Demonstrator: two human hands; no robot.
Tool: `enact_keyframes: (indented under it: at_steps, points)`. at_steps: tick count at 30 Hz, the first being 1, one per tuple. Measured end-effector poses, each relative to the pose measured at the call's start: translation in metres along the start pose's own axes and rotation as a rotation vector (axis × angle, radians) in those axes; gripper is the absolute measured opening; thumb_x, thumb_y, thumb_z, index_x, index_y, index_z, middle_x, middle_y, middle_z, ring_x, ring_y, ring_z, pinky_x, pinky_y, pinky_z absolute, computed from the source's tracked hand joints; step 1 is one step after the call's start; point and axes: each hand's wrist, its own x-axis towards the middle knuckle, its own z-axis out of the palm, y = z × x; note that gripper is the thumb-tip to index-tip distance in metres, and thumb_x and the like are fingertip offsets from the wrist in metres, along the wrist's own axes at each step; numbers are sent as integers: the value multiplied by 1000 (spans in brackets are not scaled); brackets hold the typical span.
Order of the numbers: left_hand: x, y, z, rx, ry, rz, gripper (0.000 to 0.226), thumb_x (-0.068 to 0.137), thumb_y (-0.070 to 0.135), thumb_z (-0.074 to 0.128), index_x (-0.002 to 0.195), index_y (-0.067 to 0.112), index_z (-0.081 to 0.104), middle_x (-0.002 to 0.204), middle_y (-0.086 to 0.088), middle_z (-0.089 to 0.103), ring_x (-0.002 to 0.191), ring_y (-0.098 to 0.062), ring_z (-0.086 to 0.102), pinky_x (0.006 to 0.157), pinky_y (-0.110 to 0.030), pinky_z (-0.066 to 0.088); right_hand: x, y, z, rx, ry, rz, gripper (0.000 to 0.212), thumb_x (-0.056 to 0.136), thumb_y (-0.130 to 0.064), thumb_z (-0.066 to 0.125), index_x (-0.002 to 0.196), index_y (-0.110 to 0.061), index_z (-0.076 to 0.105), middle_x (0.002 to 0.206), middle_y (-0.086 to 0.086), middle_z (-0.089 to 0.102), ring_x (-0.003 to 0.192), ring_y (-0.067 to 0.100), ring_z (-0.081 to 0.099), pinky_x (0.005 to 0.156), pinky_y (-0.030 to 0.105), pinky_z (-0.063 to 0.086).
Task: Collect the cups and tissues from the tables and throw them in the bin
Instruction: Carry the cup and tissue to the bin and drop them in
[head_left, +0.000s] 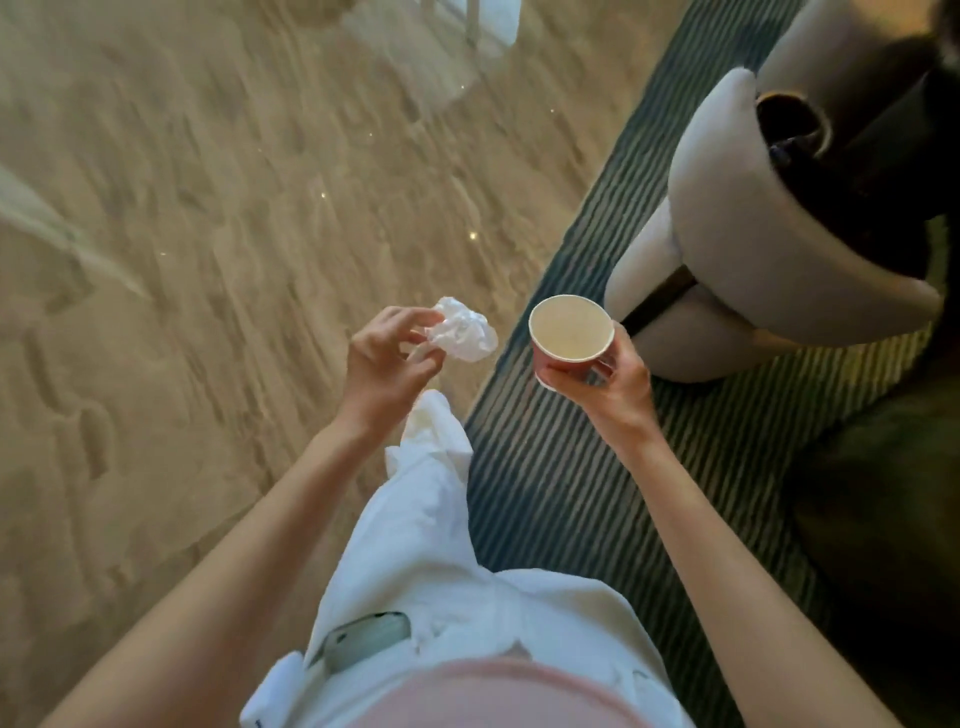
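Now: my left hand pinches a crumpled tissue at its fingertips | my right hand curls round an empty paper cup | collected; no bin in view, binning remains.

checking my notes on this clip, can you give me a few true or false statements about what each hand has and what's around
1. The left hand pinches a crumpled white tissue. True.
2. The right hand holds a blue glass mug. False: it holds a red paper cup with a pale inside.
3. The paper cup is upright, its open mouth facing up. True.
4. A bin stands between the two hands. False: no bin is in view; only floor and a striped dark carpet lie below.
5. A grey upholstered armchair stands to the right of the cup. True.
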Motion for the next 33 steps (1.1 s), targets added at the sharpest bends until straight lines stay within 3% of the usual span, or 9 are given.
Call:
enact_keyframes:
  at_steps: [6, 10, 14, 17, 23, 26, 31, 33]
  points:
    - [235, 15, 27, -2, -167, 72, 30, 73, -2, 72, 99, 14, 70, 92, 5, 62, 75, -2, 63, 66, -13, 51, 194, -21, -2, 18, 141, 86, 66, 66, -14, 85, 123, -18, 52, 112, -8, 63, 104, -1, 60, 90, 23, 50]
    - [375, 39, 66, 24, -269, 122, 34, 71, -2, 72, 98, 18, 69, 93, 5, 61, 75, -2, 62, 67, -14, 51, 307, -33, -18, 61, 254, 158, 61, 67, -6, 84, 118, -19, 52, 105, -17, 62, 94, -10, 60, 85, 12, 46]
    - [499, 60, 126, 40, -382, 186, 33, 71, 1, 73, 100, 16, 70, 91, 11, 60, 77, -4, 63, 68, -13, 50, 423, -27, -44, 86, 372, 203, 60, 65, 0, 83, 114, -17, 52, 95, -14, 61, 80, -13, 59, 78, 7, 45]
    - [588, 78, 177, 63, -434, 225, 34, 72, 0, 73, 102, 14, 70, 91, 10, 59, 78, -4, 63, 67, -9, 47, 507, -19, -69, 92, 421, 218, 66, 64, -4, 86, 119, -16, 52, 106, -12, 63, 94, -9, 60, 81, 10, 46]
    - [763, 129, 291, 112, -567, 277, 33, 71, 1, 72, 100, 16, 70, 92, 8, 60, 77, -3, 61, 68, -8, 47, 670, -6, -146, 129, 576, 309, 65, 65, -2, 85, 118, -21, 52, 107, -12, 63, 101, 4, 61, 88, 23, 49]
    - [831, 155, 349, 124, -667, 332, 32, 71, 2, 73, 100, 16, 70, 93, 7, 60, 76, 0, 59, 68, -6, 45, 732, -3, -185, 116, 697, 329, 64, 65, 1, 84, 118, -13, 52, 105, -13, 61, 95, -5, 60, 83, 14, 47]
    - [930, 196, 442, 136, -820, 449, 32, 73, 4, 74, 101, 16, 70, 96, 7, 63, 77, 0, 60, 69, -5, 45, 818, 7, -235, 156, 867, 377, 63, 66, 1, 83, 120, -8, 52, 109, -1, 61, 97, 5, 60, 79, 7, 45]
    - [967, 211, 478, 161, -883, 507, 31, 72, 6, 74, 102, 17, 70, 96, 3, 66, 77, -7, 62, 71, -14, 50, 849, 11, -251, 188, 924, 407, 62, 67, 2, 82, 119, -9, 52, 108, -2, 60, 90, -11, 58, 76, 4, 43]
